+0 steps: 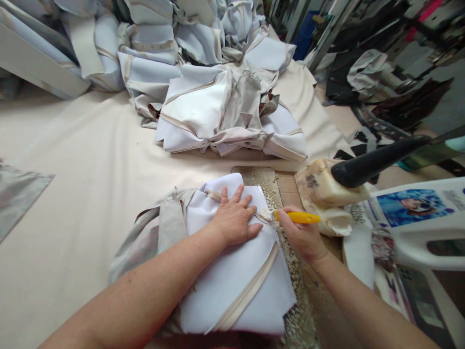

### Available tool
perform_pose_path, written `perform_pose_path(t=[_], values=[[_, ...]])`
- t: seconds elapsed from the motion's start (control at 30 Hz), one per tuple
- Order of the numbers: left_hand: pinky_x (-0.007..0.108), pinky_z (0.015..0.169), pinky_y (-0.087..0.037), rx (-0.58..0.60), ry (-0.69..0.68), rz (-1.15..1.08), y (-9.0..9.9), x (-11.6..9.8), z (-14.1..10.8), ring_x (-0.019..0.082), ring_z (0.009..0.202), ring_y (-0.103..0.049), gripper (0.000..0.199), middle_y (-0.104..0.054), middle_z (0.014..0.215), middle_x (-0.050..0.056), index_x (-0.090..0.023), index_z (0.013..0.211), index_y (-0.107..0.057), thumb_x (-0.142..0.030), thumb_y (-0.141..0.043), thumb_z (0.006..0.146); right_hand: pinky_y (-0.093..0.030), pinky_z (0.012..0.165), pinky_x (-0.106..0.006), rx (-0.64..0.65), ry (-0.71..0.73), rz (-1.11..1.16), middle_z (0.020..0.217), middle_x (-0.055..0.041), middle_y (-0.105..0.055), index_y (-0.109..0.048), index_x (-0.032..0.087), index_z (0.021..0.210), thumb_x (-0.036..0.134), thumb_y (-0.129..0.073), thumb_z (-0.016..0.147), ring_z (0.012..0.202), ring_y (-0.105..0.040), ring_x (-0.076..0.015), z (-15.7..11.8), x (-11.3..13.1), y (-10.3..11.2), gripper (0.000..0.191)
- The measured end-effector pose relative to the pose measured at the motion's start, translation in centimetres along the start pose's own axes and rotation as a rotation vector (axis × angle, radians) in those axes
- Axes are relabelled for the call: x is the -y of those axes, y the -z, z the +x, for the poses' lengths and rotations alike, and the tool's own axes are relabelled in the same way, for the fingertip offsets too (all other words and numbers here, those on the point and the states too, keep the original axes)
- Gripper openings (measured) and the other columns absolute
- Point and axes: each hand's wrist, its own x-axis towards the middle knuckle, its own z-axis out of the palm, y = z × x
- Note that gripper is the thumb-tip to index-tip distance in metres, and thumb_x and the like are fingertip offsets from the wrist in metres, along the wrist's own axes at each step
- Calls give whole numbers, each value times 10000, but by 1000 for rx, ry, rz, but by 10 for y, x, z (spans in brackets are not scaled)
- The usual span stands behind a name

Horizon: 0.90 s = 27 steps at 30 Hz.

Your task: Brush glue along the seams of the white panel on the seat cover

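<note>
My left hand lies flat with spread fingers on a white fabric piece that has a beige zipper strip across it. Grey lining bunches out at its left side. In my right hand is a brush with a yellow handle; its pale bristles touch the right edge of the white piece. Under that edge runs a board crusted with dried, lumpy residue.
A glue-stained container with a black stick-like part stands right of the board, beside a white jug with a blue label. Another fabric piece lies ahead, with heaped similar pieces behind. Grey cloth lies far left.
</note>
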Motion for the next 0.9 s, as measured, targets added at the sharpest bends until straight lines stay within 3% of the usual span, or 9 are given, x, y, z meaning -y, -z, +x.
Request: perform_pose_path(t=[0.17,0.33,0.43,0.6,0.7,0.9], values=[[702,1029,61,9,-6,-4,0,0,1,354,1396,-70,480,-428,1396,73,-252,1180,-579,-556,-409,851,-378,525,-237,48,-144,-19,544,32,-510,-544,206,631,318,-480,849,521,-492,-132,-37,9,17,253],[705,1026,60,2,-5,1,-2,0,1,360,1396,-54,477,-422,1396,65,-258,1181,-580,-555,-403,852,-403,544,-248,9,-145,44,567,12,-547,-557,203,628,361,-487,819,557,-525,-152,-25,9,17,258],[707,1023,63,-3,-6,11,-4,0,1,361,1395,-56,480,-421,1398,62,-261,1182,-578,-561,-405,849,-412,551,-263,-86,-151,36,562,8,-552,-569,197,651,375,-495,804,546,-531,-159,-17,4,15,246],[705,1022,54,-16,-10,30,-5,-1,1,358,1395,-54,472,-415,1400,57,-268,1178,-579,-560,-403,851,-422,569,-260,-11,-152,26,578,8,-567,-572,203,647,359,-487,833,566,-551,-158,-42,5,21,258],[699,1024,63,-13,-5,41,-6,-2,1,360,1393,-68,479,-419,1398,56,-269,1188,-574,-561,-395,853,-424,572,-261,-80,-158,-16,581,9,-567,-577,206,658,354,-484,838,560,-546,-158,-55,7,24,250],[705,1021,45,3,12,74,0,-5,5,366,1389,-90,480,-419,1405,53,-281,1199,-568,-563,-394,852,-417,564,-258,-96,-105,14,586,9,-563,-565,204,670,330,-474,851,561,-540,-154,-58,8,20,239]])
